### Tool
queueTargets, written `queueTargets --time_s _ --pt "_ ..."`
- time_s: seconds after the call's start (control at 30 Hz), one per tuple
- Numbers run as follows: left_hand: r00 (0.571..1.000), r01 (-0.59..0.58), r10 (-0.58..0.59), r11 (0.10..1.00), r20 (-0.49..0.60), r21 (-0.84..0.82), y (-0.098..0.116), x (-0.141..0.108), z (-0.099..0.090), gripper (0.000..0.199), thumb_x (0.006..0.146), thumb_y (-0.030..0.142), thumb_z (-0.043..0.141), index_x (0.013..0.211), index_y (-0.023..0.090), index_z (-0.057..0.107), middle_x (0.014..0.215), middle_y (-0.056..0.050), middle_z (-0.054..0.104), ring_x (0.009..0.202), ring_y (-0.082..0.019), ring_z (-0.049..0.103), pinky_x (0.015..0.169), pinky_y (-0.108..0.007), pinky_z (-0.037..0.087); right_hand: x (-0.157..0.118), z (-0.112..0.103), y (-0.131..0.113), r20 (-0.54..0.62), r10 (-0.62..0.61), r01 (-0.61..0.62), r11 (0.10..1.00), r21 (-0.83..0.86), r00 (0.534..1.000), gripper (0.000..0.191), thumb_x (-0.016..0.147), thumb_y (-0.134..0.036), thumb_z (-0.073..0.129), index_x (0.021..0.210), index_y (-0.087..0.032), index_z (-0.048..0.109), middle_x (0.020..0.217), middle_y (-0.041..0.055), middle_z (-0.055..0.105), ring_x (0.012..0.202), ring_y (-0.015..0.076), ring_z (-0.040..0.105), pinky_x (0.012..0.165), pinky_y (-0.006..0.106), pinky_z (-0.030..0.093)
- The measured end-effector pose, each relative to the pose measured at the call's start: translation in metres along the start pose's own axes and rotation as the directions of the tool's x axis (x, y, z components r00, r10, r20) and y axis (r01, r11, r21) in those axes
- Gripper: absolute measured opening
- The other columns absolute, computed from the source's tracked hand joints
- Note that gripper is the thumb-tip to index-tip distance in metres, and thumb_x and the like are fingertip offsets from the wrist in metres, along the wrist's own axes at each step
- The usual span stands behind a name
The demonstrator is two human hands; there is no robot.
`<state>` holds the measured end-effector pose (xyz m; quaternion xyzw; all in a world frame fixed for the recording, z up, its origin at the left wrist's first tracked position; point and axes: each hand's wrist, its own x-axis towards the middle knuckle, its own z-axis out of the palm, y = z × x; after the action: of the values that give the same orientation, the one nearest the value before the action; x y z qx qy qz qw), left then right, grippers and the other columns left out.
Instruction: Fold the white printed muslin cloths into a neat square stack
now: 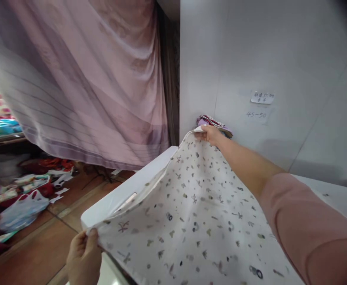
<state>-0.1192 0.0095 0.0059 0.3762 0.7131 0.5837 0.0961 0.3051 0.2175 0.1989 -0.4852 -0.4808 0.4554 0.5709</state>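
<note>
A white cloth (197,213) printed with small palm trees and other little motifs spreads over the white table (149,172). At the near left, my left hand (86,255) pinches one corner of it, just off the table's edge. My right hand (210,135) reaches far forward and grips another corner, lifted above the table. Between the two hands the cloth's edge is drawn up in a long slant. Part of a flat, phone-like object (126,201) shows on the table beside that edge.
Folded fabrics (213,120) lie against the grey wall (250,51), which bears a handwritten paper label (262,97). A pink curtain (108,79) hangs at the left. On the tiled floor (39,245) are a plastic bag (25,209) and paper scraps.
</note>
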Motion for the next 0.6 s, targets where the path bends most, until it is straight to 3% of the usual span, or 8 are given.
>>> queueTargets --time_s 0.1,0.17,0.3,0.43,0.6 --pt "0.985 0.145 -0.138 0.987 0.102 -0.067 -0.016 -0.007 -0.001 0.036 0.07 0.054 0.052 0.079 0.019 0.053 0.051 0.005 0.054 0.046 -0.013 0.049 0.044 -0.025 0.044 0.013 0.011 0.003 0.03 -0.036 0.036 0.999 -0.018 0.999 0.009 0.088 -0.024 0.046 0.089 -0.017 0.051 0.08 0.0037 0.063 0.071 0.0144 0.062 0.064 0.029 0.05" --pt "0.983 0.168 -0.16 0.982 0.095 -0.09 -0.029 -0.009 0.001 0.04 0.068 0.055 0.054 0.083 0.018 0.054 0.052 0.005 0.054 0.047 -0.014 0.05 0.045 -0.026 0.044 0.02 0.018 0.01 0.044 -0.048 0.049 0.998 -0.025 0.998 0.01 0.087 -0.027 0.048 0.089 -0.019 0.051 0.083 0.0023 0.062 0.073 0.0138 0.06 0.066 0.029 0.049" --pt "0.986 0.152 -0.147 0.987 0.075 -0.059 -0.048 -0.015 0.009 0.041 0.071 0.056 0.05 0.086 0.018 0.053 0.055 0.004 0.055 0.049 -0.014 0.052 0.046 -0.026 0.042 0.031 0.036 0.033 0.064 -0.02 0.025 0.997 -0.073 0.998 0.013 0.083 -0.03 0.05 0.088 -0.018 0.053 0.082 0.0015 0.061 0.074 0.0134 0.058 0.066 0.027 0.045" --pt "0.985 0.153 -0.157 0.987 0.077 0.054 -0.049 -0.03 0.023 0.033 0.077 0.05 0.045 0.088 0.02 0.052 0.054 0.004 0.054 0.05 -0.016 0.053 0.048 -0.027 0.043 0.045 0.052 0.063 0.053 0.001 0.006 0.99 -0.14 0.999 0.014 0.081 -0.03 0.05 0.084 -0.017 0.055 0.082 0.0014 0.06 0.073 0.0127 0.055 0.066 0.025 0.043" --pt "0.992 0.009 -0.049 0.945 0.115 0.326 -0.051 -0.044 0.042 0.023 0.083 0.04 0.04 0.091 0.022 0.053 0.079 -0.004 0.064 0.071 -0.02 0.06 0.058 -0.028 0.044 0.074 0.064 0.104 0.005 -0.018 0.019 0.974 -0.224 1.0 0.02 0.079 -0.034 0.049 0.086 -0.018 0.057 0.086 0.0014 0.06 0.075 0.0127 0.054 0.068 0.025 0.044"
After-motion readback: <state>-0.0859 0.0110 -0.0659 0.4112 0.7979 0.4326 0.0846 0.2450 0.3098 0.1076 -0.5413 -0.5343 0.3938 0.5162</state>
